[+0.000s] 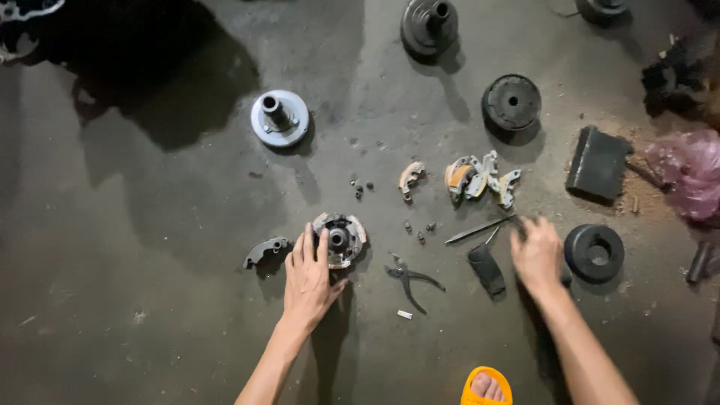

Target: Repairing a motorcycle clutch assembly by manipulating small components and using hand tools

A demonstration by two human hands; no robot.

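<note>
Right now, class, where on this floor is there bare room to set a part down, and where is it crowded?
Bare floor lies left of the left hand and the curved shoe. Crowded: between the clutch assembly, pliers and right hand.

Concrete floor [150, 247], dark and stained, carrying scattered machine parts. Left hand [309, 281]: flat, fingers spread, fingertips touching a round metal clutch piece [341, 238]. Curved shoe [265, 250] lies just left of that hand. Right hand [536, 255]: fingers curled at the end of a thin rod [480, 229], beside a black ring [595, 253]. Pliers [411, 280] lie between the hands. Loose shoes [480, 178] cluster farther off. Grey hub disc [279, 118] stands well apart. Orange sandal [486, 385] at the lower edge.
</note>
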